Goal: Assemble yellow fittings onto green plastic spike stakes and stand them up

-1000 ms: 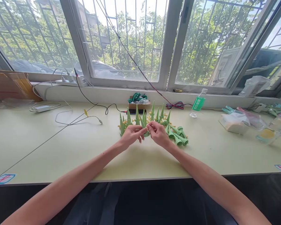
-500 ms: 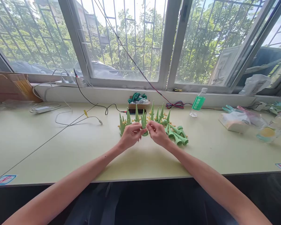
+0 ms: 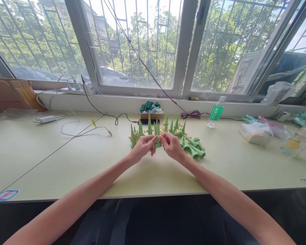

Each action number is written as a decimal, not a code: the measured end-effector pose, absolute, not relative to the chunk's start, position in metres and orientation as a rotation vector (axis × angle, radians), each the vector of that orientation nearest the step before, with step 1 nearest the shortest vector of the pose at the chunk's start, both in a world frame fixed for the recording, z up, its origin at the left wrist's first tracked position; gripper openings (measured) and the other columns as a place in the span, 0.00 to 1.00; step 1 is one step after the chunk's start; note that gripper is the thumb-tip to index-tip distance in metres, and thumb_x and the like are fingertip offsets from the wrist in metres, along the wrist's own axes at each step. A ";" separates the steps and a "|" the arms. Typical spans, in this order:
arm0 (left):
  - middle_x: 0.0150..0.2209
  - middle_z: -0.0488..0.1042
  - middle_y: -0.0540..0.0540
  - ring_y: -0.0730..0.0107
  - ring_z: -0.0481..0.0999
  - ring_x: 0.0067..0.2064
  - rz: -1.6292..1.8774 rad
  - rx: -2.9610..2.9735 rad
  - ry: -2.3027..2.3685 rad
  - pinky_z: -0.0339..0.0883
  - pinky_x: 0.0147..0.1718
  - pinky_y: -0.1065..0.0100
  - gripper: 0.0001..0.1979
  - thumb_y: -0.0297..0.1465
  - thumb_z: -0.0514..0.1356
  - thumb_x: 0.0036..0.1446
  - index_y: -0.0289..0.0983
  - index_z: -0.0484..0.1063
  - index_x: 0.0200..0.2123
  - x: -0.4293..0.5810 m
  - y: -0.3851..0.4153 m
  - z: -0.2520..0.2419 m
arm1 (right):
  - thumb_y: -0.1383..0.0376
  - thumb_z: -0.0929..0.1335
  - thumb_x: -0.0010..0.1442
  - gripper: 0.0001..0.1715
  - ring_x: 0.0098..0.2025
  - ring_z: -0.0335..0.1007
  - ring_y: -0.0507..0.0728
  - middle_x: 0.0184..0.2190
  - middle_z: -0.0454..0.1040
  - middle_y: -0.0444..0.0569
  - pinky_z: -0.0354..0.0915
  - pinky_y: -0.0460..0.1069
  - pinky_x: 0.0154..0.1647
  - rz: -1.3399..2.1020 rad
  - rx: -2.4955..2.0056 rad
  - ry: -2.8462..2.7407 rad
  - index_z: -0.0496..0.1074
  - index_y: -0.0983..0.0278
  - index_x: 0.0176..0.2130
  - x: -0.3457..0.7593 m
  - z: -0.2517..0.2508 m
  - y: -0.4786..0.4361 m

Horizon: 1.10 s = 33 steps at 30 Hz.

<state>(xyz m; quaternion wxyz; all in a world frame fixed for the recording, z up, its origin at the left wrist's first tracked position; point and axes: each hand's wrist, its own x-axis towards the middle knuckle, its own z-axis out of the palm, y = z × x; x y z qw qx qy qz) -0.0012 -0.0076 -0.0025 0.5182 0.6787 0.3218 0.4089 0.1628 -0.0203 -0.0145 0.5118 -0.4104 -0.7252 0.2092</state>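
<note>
Window, one row, framed and barred.
Table, pale, wide, below the window.
Upright cones, green, one lot, standing at the table's middle, beyond the hands.
Lying cones, green, one pile, just beside the right hand, several wide ends facing the person.
Left hand, one: thumb and fingers pinching the held cone.
Right hand, one: thumb and forefinger at the right side of that cone; whether they pinch anything, cannot tell.
Bottle, clear, green label, upright, right of the cones.
Held cone, green, upright, between the two hands, partly hidden by fingers.
Yellow pieces, small, among the upright cones.
</note>
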 end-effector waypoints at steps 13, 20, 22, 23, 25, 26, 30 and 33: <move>0.25 0.66 0.50 0.77 0.68 0.21 0.944 1.565 0.713 0.64 0.18 0.72 0.21 0.47 0.58 0.58 0.33 0.69 0.29 0.000 -0.005 -0.004 | 0.53 0.65 0.61 0.18 0.20 0.45 0.47 0.17 0.52 0.36 0.45 0.45 0.21 0.500 -0.947 -1.804 0.58 0.62 0.29 0.163 -0.014 -0.023; 0.23 0.65 0.51 0.77 0.68 0.22 0.931 1.599 0.709 0.64 0.19 0.73 0.21 0.46 0.57 0.59 0.34 0.67 0.27 0.000 -0.006 -0.004 | 0.53 0.68 0.59 0.20 0.20 0.47 0.47 0.17 0.55 0.36 0.47 0.44 0.21 0.491 -0.937 -1.822 0.58 0.62 0.28 0.161 -0.016 -0.022; 0.23 0.65 0.51 0.77 0.68 0.22 0.919 1.603 0.709 0.64 0.19 0.73 0.21 0.46 0.57 0.59 0.34 0.67 0.27 0.000 -0.007 -0.004 | 0.53 0.68 0.59 0.20 0.20 0.47 0.47 0.17 0.55 0.36 0.47 0.44 0.21 0.478 -0.933 -1.828 0.58 0.62 0.27 0.161 -0.017 -0.021; 0.23 0.66 0.51 0.77 0.68 0.22 0.913 1.603 0.707 0.64 0.19 0.73 0.21 0.46 0.57 0.59 0.34 0.67 0.27 0.000 -0.006 -0.004 | 0.53 0.68 0.59 0.20 0.20 0.47 0.47 0.17 0.54 0.36 0.47 0.44 0.21 0.472 -0.931 -1.832 0.58 0.62 0.27 0.161 -0.017 -0.021; 0.23 0.66 0.51 0.77 0.68 0.22 0.904 1.601 0.701 0.64 0.19 0.73 0.20 0.46 0.57 0.59 0.34 0.67 0.28 0.000 -0.006 -0.005 | 0.53 0.68 0.59 0.20 0.20 0.47 0.47 0.17 0.55 0.36 0.47 0.44 0.21 0.461 -0.924 -1.844 0.58 0.62 0.27 0.162 -0.018 -0.021; 0.23 0.66 0.51 0.77 0.68 0.22 0.901 1.599 0.698 0.64 0.19 0.73 0.20 0.46 0.57 0.59 0.34 0.67 0.28 0.000 -0.006 -0.005 | 0.53 0.68 0.59 0.20 0.20 0.47 0.47 0.17 0.55 0.36 0.47 0.44 0.21 0.454 -0.920 -1.850 0.58 0.62 0.27 0.162 -0.019 -0.021; 0.22 0.65 0.51 0.77 0.68 0.22 0.894 1.599 0.696 0.64 0.19 0.73 0.20 0.46 0.57 0.59 0.34 0.67 0.28 0.000 -0.006 -0.007 | 0.53 0.68 0.59 0.20 0.20 0.47 0.47 0.18 0.54 0.37 0.48 0.45 0.21 0.429 -0.902 -1.875 0.58 0.62 0.27 0.162 -0.021 -0.020; 0.22 0.65 0.51 0.77 0.68 0.22 0.893 1.603 0.698 0.64 0.19 0.73 0.21 0.46 0.57 0.59 0.34 0.67 0.27 0.000 -0.005 -0.008 | 0.53 0.67 0.60 0.20 0.21 0.47 0.48 0.18 0.55 0.37 0.48 0.45 0.21 0.417 -0.904 -1.886 0.58 0.62 0.27 0.162 -0.021 -0.020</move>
